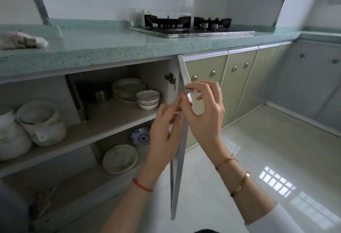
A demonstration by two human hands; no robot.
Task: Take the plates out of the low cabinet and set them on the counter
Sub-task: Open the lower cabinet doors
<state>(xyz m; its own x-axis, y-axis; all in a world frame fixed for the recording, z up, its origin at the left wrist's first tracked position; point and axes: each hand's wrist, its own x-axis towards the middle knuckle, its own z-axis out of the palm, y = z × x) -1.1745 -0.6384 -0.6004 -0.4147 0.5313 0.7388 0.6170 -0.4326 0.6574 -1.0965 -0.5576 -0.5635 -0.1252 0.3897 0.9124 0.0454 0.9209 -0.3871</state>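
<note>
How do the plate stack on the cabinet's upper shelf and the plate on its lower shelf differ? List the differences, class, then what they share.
The upper stack holds several plates; the lower plate looks single. The upper stack stands beside stacked bowls; the lower plate lies beside blue-patterned dishes. Both are pale, round, lying flat and untouched: the left hand and right hand are at the door.

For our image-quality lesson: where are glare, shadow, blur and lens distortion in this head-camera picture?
Head view: window glare on the floor; deep shadow behind the plates; the counter edge bows from the wide lens; the cloth at far left is smeared; the cabinet door is sharp.
</note>
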